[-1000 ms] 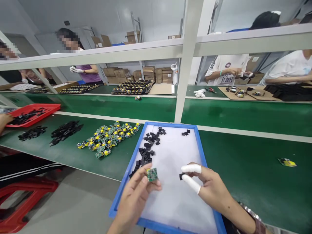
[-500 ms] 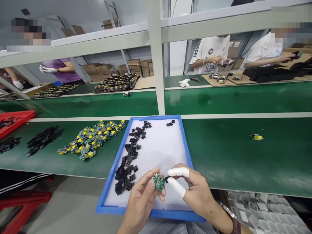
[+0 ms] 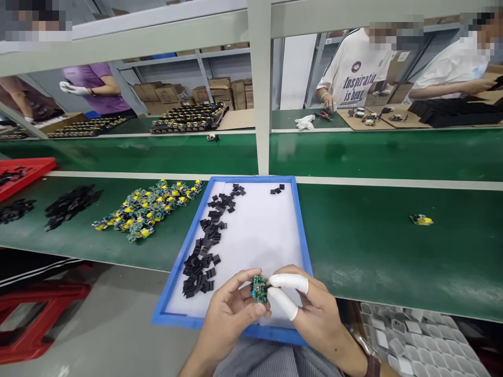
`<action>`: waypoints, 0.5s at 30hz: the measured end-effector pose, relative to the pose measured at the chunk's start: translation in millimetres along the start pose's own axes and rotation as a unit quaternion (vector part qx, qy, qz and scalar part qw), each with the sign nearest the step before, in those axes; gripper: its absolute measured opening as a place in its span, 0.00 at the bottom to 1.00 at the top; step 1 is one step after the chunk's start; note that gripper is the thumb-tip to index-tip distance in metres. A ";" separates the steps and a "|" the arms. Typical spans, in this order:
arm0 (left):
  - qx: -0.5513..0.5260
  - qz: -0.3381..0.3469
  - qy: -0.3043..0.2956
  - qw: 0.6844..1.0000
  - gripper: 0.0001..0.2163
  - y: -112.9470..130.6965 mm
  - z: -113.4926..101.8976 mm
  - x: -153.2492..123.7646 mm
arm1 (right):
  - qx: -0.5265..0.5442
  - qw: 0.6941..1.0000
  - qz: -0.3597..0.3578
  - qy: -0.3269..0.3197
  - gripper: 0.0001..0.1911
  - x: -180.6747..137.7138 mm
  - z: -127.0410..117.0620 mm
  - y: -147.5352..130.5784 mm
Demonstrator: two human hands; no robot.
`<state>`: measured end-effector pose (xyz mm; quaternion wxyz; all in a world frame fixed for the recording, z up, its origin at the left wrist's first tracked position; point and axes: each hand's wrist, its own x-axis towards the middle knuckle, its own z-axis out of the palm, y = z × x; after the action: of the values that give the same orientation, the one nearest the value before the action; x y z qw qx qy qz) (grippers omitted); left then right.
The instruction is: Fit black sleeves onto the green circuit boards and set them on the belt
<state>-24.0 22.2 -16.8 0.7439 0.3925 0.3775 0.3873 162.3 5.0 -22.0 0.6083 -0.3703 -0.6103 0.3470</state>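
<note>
My left hand [image 3: 230,314] pinches a small green circuit board [image 3: 259,289] over the near edge of the blue-rimmed white tray [image 3: 298,230]. My right hand [image 3: 310,309], with white finger cots on thumb and forefinger, presses a small black piece against the board's right side. A trail of several small black pieces [image 3: 208,241] lies along the tray's left side, with a few more black pieces [image 3: 277,189] at its far edge.
A pile of green and yellow circuit boards [image 3: 147,209] and heaps of black parts [image 3: 70,199] lie left on the green bench. A red tray [image 3: 23,170] sits far left, a lone board [image 3: 421,220] right. Other people work across the belt behind a white post [image 3: 261,89].
My hands have come together: the right hand brought its black piece up against the board in the left. The view swung right and down.
</note>
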 end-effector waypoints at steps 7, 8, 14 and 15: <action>0.023 -0.012 0.024 0.999 0.19 -0.5 0.3 -1.0 | 0.006 1.000 0.006 -0.007 0.20 -2.2 2.7 0.9; 0.026 -0.010 0.028 0.999 0.19 -0.3 0.5 -0.7 | 0.004 1.000 0.003 -0.008 0.20 -2.5 2.7 1.2; 0.041 0.013 0.038 0.998 0.19 -1.7 0.8 0.3 | -0.011 0.999 -0.020 -0.026 0.22 -5.2 -1.5 0.7; 0.043 0.016 0.037 0.998 0.18 -1.9 0.8 0.1 | -0.014 0.999 -0.021 -0.035 0.22 -5.8 -3.1 -0.3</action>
<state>-22.8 21.2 -18.1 0.7055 0.4154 0.4151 0.3968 165.3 -0.3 -24.5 0.5882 -0.3533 -0.6440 0.3382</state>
